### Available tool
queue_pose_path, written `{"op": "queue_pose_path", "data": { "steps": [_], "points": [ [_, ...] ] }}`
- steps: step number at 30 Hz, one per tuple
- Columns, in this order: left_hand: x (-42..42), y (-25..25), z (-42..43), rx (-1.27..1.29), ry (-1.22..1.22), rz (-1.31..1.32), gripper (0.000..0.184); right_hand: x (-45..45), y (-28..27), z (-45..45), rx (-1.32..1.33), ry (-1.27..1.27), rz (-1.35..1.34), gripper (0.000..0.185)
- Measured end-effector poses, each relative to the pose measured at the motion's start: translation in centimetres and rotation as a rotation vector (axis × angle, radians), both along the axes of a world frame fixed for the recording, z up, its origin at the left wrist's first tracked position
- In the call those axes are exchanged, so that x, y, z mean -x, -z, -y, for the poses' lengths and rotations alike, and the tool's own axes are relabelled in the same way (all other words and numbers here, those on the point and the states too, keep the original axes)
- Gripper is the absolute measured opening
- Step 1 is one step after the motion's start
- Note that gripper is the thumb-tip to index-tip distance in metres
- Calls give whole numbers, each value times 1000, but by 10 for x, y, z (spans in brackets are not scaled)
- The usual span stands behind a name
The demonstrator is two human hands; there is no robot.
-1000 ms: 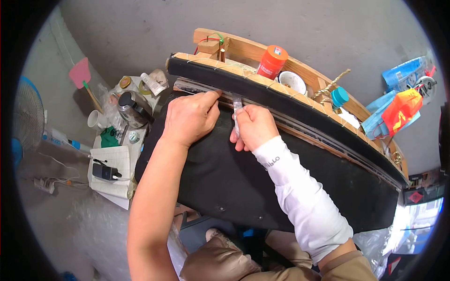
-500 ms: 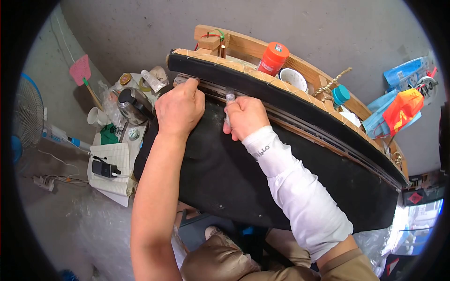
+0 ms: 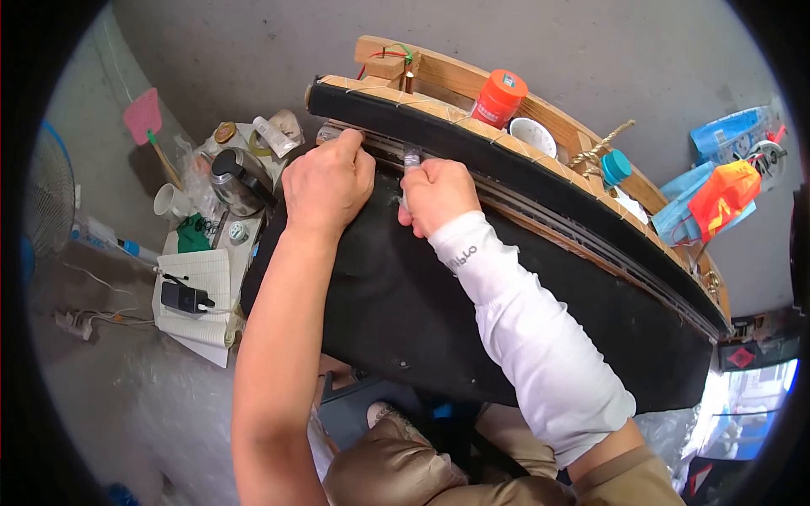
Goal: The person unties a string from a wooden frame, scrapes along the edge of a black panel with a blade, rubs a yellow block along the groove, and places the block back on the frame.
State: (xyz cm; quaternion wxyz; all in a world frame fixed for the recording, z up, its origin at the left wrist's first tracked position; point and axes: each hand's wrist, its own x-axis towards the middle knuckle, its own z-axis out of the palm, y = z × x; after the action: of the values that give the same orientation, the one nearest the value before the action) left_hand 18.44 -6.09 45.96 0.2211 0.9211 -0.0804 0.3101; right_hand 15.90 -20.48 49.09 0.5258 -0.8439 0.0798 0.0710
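Note:
My left hand (image 3: pixel 327 185) is closed at the left end of long, thin strips (image 3: pixel 540 226) that run along the padded edge. Its fingertips are turned away, so what they grip is hidden. To its right, my right hand (image 3: pixel 442 196), in a white sleeve, is wrapped around a slim tool with a silvery wrapped shaft (image 3: pixel 412 158). The tool's upper end meets the strips. Below both hands spreads a black cloth-covered work surface (image 3: pixel 506 320). Beyond the strips curves a black padded band (image 3: pixel 506 158), laced with string to a wooden frame (image 3: pixel 582 181).
On the frame stand an orange-lidded jar (image 3: pixel 499 97), a white cup (image 3: pixel 533 137) and a teal-capped bottle (image 3: pixel 615 168). A side table at left holds a steel kettle (image 3: pixel 239 181), an open notebook (image 3: pixel 198 282) and a white mug (image 3: pixel 172 202). A fan (image 3: pixel 51 211) stands farther left.
The view has shifted slightly. Both hands keep their grips at nearly the same spots along the strips, and the right hand's tool stands a little more upright.

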Motion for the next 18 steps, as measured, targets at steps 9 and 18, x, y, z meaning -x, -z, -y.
{"op": "queue_pose_path", "data": {
  "steps": [9,18],
  "points": [
    [2,0,-1,-2,-7,-39,13,12,1,12,-78,46,39,34],
    [0,-3,-2,29,-1,-39,13,17,0,20,-76,30,-42,30]
  ]
}}
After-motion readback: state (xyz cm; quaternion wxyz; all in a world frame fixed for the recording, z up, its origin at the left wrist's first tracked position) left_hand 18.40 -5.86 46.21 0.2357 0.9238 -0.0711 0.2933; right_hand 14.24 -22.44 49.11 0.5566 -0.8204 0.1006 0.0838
